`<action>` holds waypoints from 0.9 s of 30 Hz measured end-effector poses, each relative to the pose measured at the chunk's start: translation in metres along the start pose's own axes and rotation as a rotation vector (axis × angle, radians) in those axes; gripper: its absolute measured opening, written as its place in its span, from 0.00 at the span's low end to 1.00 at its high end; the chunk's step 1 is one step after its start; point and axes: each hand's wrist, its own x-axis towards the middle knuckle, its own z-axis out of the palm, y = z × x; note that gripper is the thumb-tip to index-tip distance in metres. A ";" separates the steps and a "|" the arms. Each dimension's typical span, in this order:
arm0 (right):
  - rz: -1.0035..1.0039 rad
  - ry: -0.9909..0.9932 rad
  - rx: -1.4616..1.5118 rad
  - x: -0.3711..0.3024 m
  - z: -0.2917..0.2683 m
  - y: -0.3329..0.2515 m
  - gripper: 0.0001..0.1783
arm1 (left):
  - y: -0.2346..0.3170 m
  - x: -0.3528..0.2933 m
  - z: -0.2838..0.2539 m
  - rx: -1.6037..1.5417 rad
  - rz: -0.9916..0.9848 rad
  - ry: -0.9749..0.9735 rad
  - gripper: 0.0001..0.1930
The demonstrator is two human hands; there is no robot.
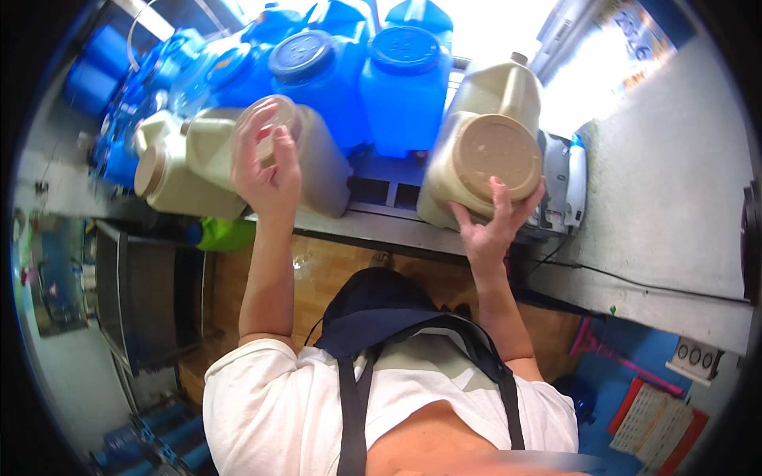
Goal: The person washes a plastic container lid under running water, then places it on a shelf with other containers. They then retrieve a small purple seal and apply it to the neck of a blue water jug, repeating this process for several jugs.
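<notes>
A large beige plastic jug [444, 176] with a round tan lid [498, 155] stands tilted toward me at the right of a metal counter. My right hand [502, 226] rests against its front, fingers spread along the lid's lower edge. Farther left is another beige jug [325, 178] with a round lid [292, 119]. In front of that lid hovers my left hand [268, 170], its fingers apart and slightly blurred; whether it touches the jug I cannot tell. Beside it, a third beige jug [206, 194] leans with its tan cap [149, 170] facing left.
Several blue translucent jugs [405, 99] line the back. A grey device [556, 178] and a white-and-blue bottle [577, 182] stand right of the beige jug. A black cable [643, 287] runs along the right surface. A dark shelf unit [147, 293] is lower left.
</notes>
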 end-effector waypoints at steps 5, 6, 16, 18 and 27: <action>0.007 0.005 0.021 -0.002 -0.003 -0.004 0.48 | -0.021 -0.034 -0.067 0.316 -0.065 0.187 0.25; 0.019 -0.007 0.067 -0.003 -0.003 -0.004 0.48 | -0.026 -0.041 -0.078 0.339 -0.122 0.145 0.29; -0.036 0.088 -0.190 -0.008 -0.002 -0.022 0.61 | -0.133 -0.084 -0.156 0.217 -0.841 0.418 0.43; -0.120 0.230 -0.004 -0.006 0.010 -0.039 0.58 | -0.171 -0.081 -0.173 0.212 -0.932 0.471 0.44; -0.347 -0.162 0.236 -0.053 0.101 -0.210 0.27 | -0.302 -0.083 -0.222 0.072 -1.050 0.376 0.30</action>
